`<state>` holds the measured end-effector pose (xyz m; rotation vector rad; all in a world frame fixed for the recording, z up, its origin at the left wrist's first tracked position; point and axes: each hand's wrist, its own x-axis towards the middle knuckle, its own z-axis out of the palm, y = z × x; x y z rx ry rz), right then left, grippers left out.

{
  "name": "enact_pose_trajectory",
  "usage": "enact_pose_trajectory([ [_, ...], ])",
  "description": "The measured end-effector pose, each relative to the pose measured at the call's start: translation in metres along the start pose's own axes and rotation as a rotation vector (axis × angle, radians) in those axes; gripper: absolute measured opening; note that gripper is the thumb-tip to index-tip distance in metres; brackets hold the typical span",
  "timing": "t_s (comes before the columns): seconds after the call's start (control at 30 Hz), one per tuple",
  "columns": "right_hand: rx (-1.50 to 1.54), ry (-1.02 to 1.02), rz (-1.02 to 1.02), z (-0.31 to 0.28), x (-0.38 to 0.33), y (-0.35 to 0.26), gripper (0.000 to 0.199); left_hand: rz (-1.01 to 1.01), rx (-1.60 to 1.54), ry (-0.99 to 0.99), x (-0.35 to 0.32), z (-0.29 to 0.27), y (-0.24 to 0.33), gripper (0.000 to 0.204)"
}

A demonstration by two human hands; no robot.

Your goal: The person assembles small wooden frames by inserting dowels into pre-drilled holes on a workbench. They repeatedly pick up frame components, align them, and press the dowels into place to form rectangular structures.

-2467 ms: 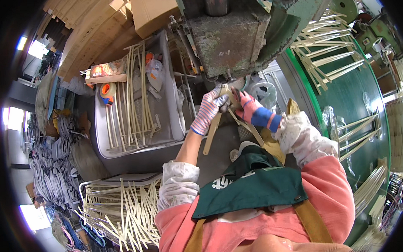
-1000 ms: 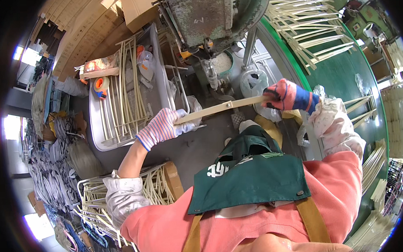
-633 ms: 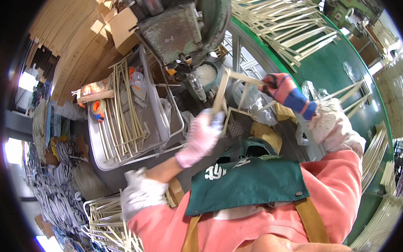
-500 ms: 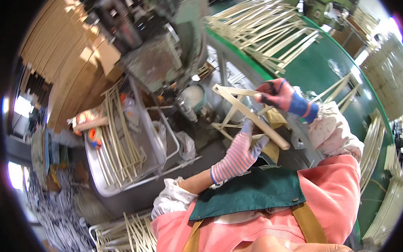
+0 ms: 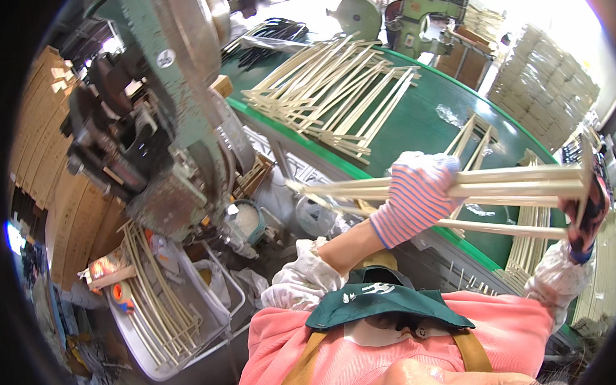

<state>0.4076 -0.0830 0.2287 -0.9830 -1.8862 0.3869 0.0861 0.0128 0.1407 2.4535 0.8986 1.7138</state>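
My left hand (image 5: 420,195), in a striped pink-and-blue glove, is closed around the long bars of a cream-coloured bar frame (image 5: 511,189). The bars lie roughly level in front of my chest, above the edge of the green table. At the frame's right end, my right hand (image 5: 589,216) in a dark-stained glove grips the crosspiece; it is blurred, and its fingers are partly hidden. Several similar cream frames (image 5: 338,89) lie in a spread pile on the green table beyond my hands. A smaller group of frames (image 5: 472,142) rests just past the held bars.
The green table (image 5: 434,100) curves from far left to right. A green-grey press machine (image 5: 196,94) stands at the left. Below it are a white bin (image 5: 224,317) with cream bars and an orange tape roll, and a bucket (image 5: 248,220). Brown cardboard (image 5: 75,221) is stacked far left.
My view has turned to the right. Both hands have moved from above the floor gap to the right, over the green table's edge, with cream bars held outstretched between them.
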Motion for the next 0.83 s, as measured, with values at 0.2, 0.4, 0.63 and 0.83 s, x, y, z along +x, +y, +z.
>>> enact_pose_trajectory([
  [0.2, 0.603, -0.226, 0.429, 0.024, -0.018, 0.067, 0.066, 0.562, 0.197, 0.044, 0.043, 0.04, 0.016, 0.018],
  [0.4, 1.357, -0.375, 0.833, 0.129, 0.015, 0.121, 0.072, 0.624, 0.137, -0.43, 0.065, 0.088, -0.066, 0.018],
  [0.63, 0.682, 0.228, 0.927, 0.279, 0.165, 0.284, 0.034, -0.622, 0.406, 0.029, -0.06, 0.099, -0.254, 0.046],
  [0.83, -0.133, 0.165, 1.01, 0.446, 0.256, 0.519, 0.05, -1.223, 0.156, -0.342, -0.155, 0.05, -0.281, 0.067],
])
